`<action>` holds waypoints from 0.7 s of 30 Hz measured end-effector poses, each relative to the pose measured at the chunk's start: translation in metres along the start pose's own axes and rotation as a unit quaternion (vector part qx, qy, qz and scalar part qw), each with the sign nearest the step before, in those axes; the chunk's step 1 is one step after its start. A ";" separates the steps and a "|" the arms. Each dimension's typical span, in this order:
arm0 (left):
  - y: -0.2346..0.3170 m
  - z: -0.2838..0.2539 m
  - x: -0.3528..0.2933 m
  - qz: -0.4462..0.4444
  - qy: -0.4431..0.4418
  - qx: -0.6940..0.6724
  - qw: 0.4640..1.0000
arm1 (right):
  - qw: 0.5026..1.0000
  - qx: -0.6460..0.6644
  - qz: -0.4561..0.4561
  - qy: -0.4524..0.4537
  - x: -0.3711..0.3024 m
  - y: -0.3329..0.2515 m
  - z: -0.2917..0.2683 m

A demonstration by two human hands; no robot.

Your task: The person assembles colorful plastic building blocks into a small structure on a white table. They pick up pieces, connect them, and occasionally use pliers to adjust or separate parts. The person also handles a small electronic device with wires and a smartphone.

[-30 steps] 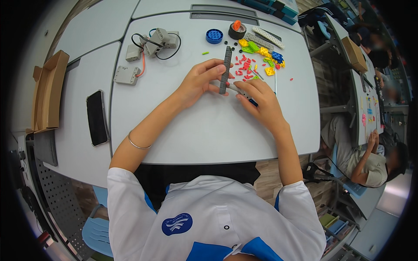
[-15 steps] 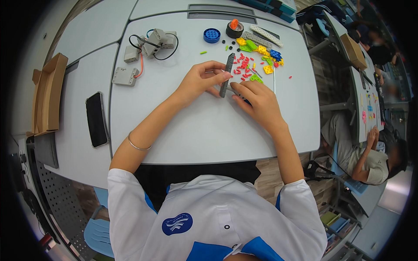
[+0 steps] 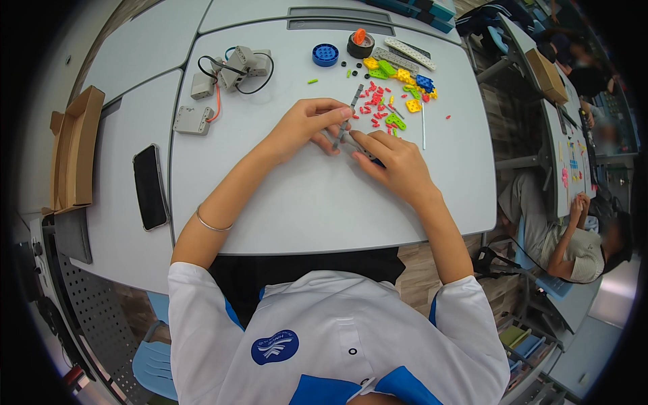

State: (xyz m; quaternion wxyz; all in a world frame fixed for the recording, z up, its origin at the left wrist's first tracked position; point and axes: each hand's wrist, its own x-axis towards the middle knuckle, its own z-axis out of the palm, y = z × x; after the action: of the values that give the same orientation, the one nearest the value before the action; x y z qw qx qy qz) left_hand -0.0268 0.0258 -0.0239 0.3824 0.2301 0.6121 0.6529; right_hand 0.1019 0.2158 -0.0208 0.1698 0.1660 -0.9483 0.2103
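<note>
My left hand (image 3: 307, 128) pinches a long grey building beam (image 3: 358, 96) between thumb and fingers, and the beam stands at a slant. From the right, my right hand (image 3: 397, 160) closes on a second grey beam (image 3: 350, 146), most of it under the fingers. The two beams meet between my fingertips; whether they are joined I cannot tell. Just beyond the hands lie scattered red pegs (image 3: 375, 101) and a green connector (image 3: 395, 121). A thin light grey rod (image 3: 424, 127) rests right of them.
Farther back are a blue wheel (image 3: 325, 55), a black tyre (image 3: 360, 45), yellow connectors (image 3: 405, 75) and a white beam (image 3: 412, 55). Cabled grey blocks (image 3: 236, 71) stand back left. A phone (image 3: 150, 187) and cardboard box (image 3: 74, 148) lie left. Another person (image 3: 570, 253) sits at right.
The beam in my left hand has turned, now showing a narrower edge and leaning more to the right at its top. My right hand has shifted slightly left.
</note>
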 end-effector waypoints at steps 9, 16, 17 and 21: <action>-0.003 -0.006 0.003 -0.013 0.003 -0.086 0.996 | 0.995 0.022 0.047 -0.082 0.008 -0.014 -0.014; -0.003 -0.010 0.002 0.005 -0.008 -0.064 0.998 | 0.997 0.057 0.027 -0.049 0.005 -0.008 -0.005; 0.000 -0.008 0.002 0.003 -0.012 -0.057 0.998 | 0.997 0.062 0.028 -0.047 0.004 -0.005 -0.004; -0.002 -0.007 0.001 -0.008 -0.002 -0.045 0.999 | 0.998 0.041 0.013 -0.055 0.003 0.005 0.002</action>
State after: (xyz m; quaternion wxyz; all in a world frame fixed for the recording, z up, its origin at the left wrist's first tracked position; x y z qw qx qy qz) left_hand -0.0328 0.0222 -0.0272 0.3986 0.2091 0.5828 0.6766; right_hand 0.0973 0.2182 -0.0234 0.1079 0.1715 -0.9488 0.2423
